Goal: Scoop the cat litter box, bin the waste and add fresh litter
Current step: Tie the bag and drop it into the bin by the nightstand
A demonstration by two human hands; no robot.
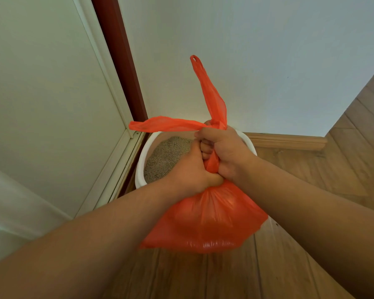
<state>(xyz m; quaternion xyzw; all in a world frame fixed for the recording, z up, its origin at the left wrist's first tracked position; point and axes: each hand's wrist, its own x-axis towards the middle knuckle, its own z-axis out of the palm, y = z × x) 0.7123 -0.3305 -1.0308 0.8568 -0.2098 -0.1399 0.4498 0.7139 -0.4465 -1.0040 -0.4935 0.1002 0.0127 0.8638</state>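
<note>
Head cam, looking down at my own arms. My left hand [190, 171] is wrapped tight around the twisted neck of the orange bag [205, 221], right where the plastic bunches up above the bulge. My right hand [222, 149] sits just above it, fingers curled round the same neck, with the two handle loops [212, 98] sticking out past my knuckles, one up, one off to the left. So both fists are clamped on the bag, nothing spread.

The bag hangs in the air in front of me, over the wooden floor [289, 266]. It's thin, floppy plastic, and the bottom sags full and rounded, so I'd guess there's some weight in there. Can't see through it, presumably the scooped waste. I'd keep holding at the neck; the loops look stretchy and could tear under load.

Behind my hands, tucked in the corner by the wall, is the white litter box [139, 165] with grey litter [166, 154] in it.
</note>
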